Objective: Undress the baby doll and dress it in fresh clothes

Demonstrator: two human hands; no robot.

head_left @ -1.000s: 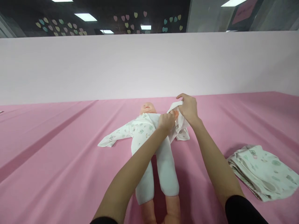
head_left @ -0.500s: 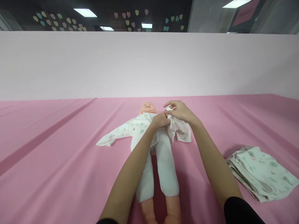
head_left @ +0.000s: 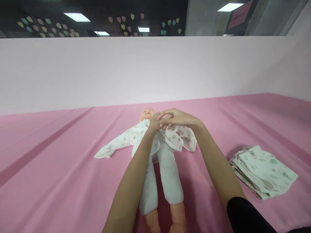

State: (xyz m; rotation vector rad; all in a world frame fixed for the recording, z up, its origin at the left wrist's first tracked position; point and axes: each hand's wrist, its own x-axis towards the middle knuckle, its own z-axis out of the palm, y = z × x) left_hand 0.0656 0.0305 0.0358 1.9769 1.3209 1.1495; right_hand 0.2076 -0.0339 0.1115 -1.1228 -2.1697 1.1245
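Observation:
A baby doll (head_left: 147, 113) lies on its back on the pink sheet (head_left: 60, 168), head away from me, in white leggings (head_left: 167, 174) and a printed white top (head_left: 136, 136). One sleeve of the top stretches out flat to the left. My left hand (head_left: 155, 122) and my right hand (head_left: 175, 118) meet over the doll's chest, both closed on the top's fabric just below its chin. The top's right panel (head_left: 181, 138) is drawn across the doll's body. The bare feet are at the bottom edge.
A folded stack of printed cloth (head_left: 262, 171) lies on the sheet to the right of my right arm. A pale pink wall (head_left: 155, 68) runs along the far edge of the sheet. Ceiling lights and heart decorations show above it.
My right hand has brought the top's right side from out beside the doll over onto its chest. Both hands have come together near the neck. The view has shifted slightly to the right.

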